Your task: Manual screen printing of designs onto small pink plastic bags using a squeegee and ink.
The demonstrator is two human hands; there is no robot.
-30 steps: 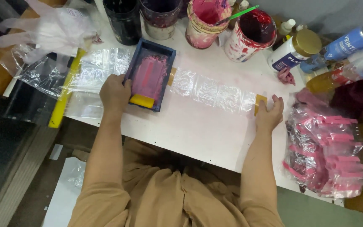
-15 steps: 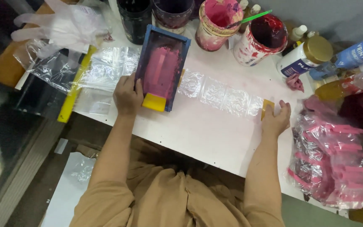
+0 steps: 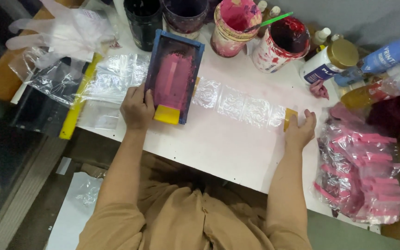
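My left hand (image 3: 136, 108) grips the near left edge of a small blue-framed printing screen (image 3: 174, 74) smeared with pink ink. A yellow squeegee (image 3: 167, 114) rests at the frame's near end, beside my thumb. The frame lies on a strip of clear plastic bags (image 3: 237, 105) stretched across the white table (image 3: 218, 148). My right hand (image 3: 300, 131) presses flat on the strip's right end, fingertips against a small yellow tab (image 3: 289, 117).
Ink pots stand at the back: a black one (image 3: 143, 17), a dark purple one (image 3: 184, 16), a pink one (image 3: 235, 25), a red one (image 3: 279, 45) with a green stick. Bottles (image 3: 329, 59) sit far right. Printed pink bags (image 3: 362, 169) pile at right; clear gloves (image 3: 65, 32) at left.
The view has shifted, so everything sits lower and more to the right in frame. Both hands keep their places on the frame and the strip's end.
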